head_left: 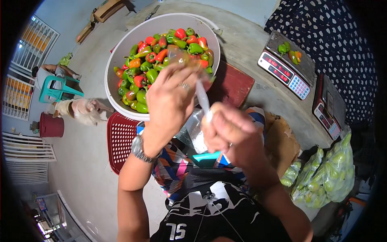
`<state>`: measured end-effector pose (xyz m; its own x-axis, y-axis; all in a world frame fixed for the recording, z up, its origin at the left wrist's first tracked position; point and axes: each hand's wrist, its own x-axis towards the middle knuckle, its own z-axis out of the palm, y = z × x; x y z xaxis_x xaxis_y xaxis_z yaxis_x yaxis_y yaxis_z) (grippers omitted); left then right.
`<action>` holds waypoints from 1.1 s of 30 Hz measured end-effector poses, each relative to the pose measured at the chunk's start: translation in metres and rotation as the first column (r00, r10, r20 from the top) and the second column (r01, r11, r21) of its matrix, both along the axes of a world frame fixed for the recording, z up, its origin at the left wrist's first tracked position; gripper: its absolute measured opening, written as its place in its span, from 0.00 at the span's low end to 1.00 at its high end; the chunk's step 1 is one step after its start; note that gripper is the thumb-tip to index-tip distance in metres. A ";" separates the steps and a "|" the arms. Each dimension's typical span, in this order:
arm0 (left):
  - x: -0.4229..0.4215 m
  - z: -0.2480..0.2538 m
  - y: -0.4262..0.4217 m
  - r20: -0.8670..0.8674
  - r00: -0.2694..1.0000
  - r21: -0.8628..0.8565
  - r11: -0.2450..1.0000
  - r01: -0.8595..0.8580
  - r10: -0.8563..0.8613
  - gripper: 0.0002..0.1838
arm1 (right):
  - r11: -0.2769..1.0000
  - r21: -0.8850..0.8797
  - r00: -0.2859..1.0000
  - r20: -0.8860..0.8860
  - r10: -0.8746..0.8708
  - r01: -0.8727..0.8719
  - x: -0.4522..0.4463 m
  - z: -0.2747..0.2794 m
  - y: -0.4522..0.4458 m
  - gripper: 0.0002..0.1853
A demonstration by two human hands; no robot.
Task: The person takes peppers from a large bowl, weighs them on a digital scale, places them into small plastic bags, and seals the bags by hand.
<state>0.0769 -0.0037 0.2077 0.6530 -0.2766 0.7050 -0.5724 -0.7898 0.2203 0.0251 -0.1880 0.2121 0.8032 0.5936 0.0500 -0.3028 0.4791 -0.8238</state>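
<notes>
A clear plastic bag (202,96) is stretched between my two hands, its neck pulled into a narrow twisted strip. My left hand (172,94), with a ring and a wristwatch, closes around the bag in front of the tub. Beyond its fingers the bag's body is blurred, and I cannot tell for sure what it contains. Fingers of my right hand (231,131) pinch the other end of the strip, nearer my body. Red, green and orange bell peppers (151,76) fill the bottom of a big pale tub (121,42) just past my left hand.
Two digital scales (284,74) (328,117) stand on the ledge at right; peppers (289,52) lie on one. Filled bags of green produce (324,175) sit at lower right. A red perforated basket (123,135) is beside my legs. A dog (82,109) and a seated person (56,70) are at left.
</notes>
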 end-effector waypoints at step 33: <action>-0.024 -0.055 0.026 -0.313 0.934 -0.490 0.813 -0.313 0.171 0.08 | 0.947 -0.236 0.973 0.133 -0.189 0.216 0.001 -0.069 0.036 0.17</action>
